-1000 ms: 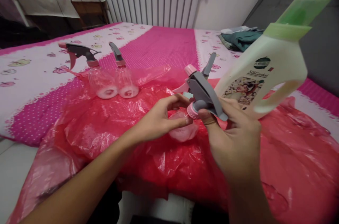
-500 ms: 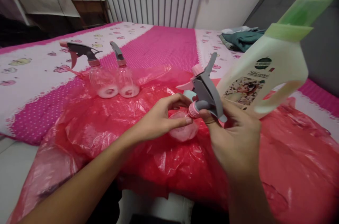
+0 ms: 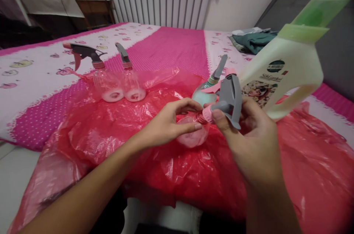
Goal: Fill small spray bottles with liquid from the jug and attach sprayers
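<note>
Head view, my only feed. Left hand (image 3: 167, 123) mid-frame, fingers and thumb curled around the neck of a clear bottle (image 3: 192, 138), gripping it. Bottle sits just below and right of frame centre, tilted, mouth toward the right, low on the red plastic sheet (image 3: 110, 130). Right hand (image 3: 256, 141), right of centre, closed on a grey-and-pink spray head (image 3: 230, 92), thumb against its pink collar (image 3: 207, 114). Collar is at the bottle mouth, red-looking threads (image 3: 199, 117) exposed beside it; I can't tell if the two engage.

Just behind the hands, a spray bottle with pale blue-green liquid (image 3: 203, 96), partly hidden. Left of centre, two clear spray bottles stand side by side on the sheet, one with a dark grey trigger top (image 3: 88, 52), the other with a grey one (image 3: 123, 55). Right side: big cream jug (image 3: 293, 60), green cap, leaning right in my frame. Pink-and-white bedding (image 3: 177, 47) beyond, folded clothes (image 3: 254, 41) upper right, white radiator (image 3: 155, 1) top centre, desk (image 3: 52, 4) upper left.
</note>
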A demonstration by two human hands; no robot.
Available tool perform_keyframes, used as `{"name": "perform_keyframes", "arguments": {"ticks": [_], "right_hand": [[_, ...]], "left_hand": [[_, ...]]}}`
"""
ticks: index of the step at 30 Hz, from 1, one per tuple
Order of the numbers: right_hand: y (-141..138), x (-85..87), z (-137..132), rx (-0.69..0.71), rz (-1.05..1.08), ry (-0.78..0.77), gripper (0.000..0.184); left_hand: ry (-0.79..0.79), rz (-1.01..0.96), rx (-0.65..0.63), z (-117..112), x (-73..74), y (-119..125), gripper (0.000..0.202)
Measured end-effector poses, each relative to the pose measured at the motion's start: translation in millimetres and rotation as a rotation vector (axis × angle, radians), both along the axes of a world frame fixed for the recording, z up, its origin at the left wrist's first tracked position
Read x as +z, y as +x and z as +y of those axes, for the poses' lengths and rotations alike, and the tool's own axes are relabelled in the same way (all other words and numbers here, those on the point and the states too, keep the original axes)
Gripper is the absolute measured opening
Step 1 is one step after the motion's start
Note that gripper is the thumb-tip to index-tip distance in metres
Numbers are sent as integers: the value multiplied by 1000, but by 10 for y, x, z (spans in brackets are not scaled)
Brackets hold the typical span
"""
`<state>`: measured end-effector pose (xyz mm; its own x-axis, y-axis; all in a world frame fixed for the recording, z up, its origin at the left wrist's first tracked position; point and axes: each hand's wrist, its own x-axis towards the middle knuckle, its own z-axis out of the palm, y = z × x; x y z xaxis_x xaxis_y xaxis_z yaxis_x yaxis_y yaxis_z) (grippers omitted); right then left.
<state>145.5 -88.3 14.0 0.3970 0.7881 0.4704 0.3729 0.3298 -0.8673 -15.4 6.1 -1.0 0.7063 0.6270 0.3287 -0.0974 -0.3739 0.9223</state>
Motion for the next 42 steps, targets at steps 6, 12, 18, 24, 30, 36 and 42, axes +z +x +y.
{"name": "perform_keyframes", "arguments": {"ticks": [6, 12, 18, 24, 30, 36, 42], "right_hand": [[-7, 13, -18, 2, 6, 20, 12], [-8, 3, -28, 16, -48, 9, 15], [8, -17, -18, 3, -100, 1, 17], [-29, -6, -28, -22, -68, 0, 21], [-44, 13, -44, 50, -17, -24, 16], [-25, 8, -42, 49, -37, -17, 15], [22, 17, -56, -18, -133, -52, 18]], "left_hand": [[7, 8, 5, -7, 16, 8, 28], [0, 9, 6, -4, 17, 16, 27], [-14, -1, 7, -7, 19, 15, 25], [-21, 4, 9, -15, 31, 12, 24], [-25, -3, 12, -10, 16, 18, 26], [-40, -5, 8, -6, 1, 14, 27], [-38, -1, 12, -12, 13, 7, 26]]}}
